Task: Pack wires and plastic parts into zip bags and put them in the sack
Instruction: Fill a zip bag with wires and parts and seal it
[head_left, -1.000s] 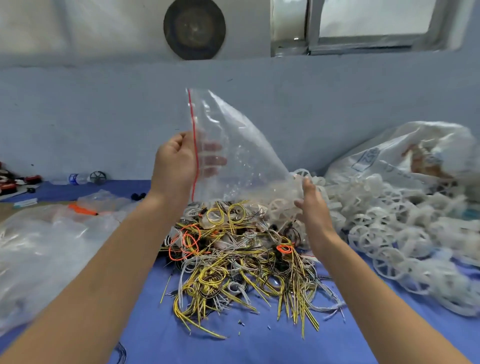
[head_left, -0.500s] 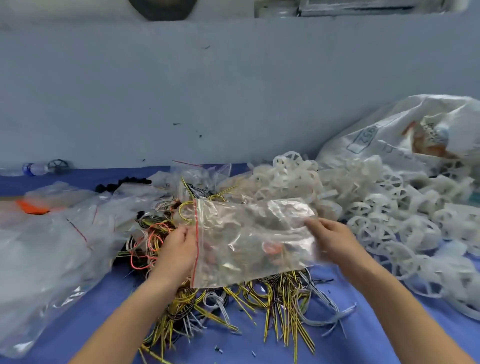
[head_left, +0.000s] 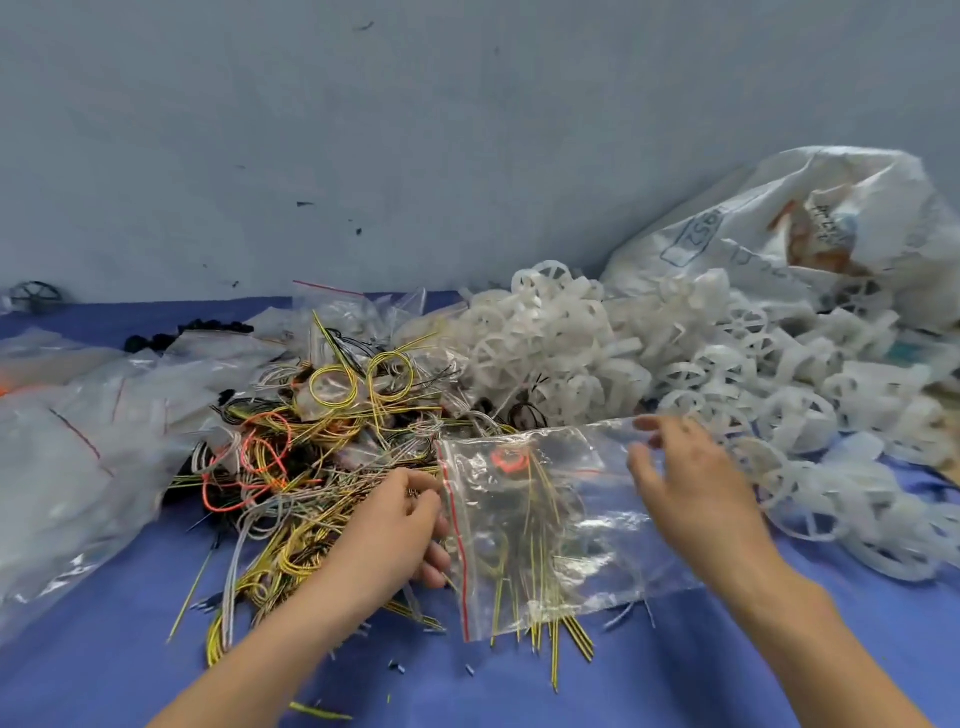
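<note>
Zip bag lies almost flat on the near side of the pile of wires, with its red closing line turned to the left and some yellow wires showing through the clear film; I cannot tell if these are inside it or only under it. The left hand is at this mouth, and its fingers curl round the lip, probably to keep the opening in place beside the wires so they can be pushed in sideways. The right hand hovers over the far, closed end of the bag with its fingers spread and relaxed, gripping nothing; whether it touches the film I cannot tell. The white plastic parts are heaped just behind and to the right, and they run up to the sack, which leans on the wall at the right. Spare bags crowd the left side. Open room is mainly on the blue surface near the person, so filling seems easiest from there.
</note>
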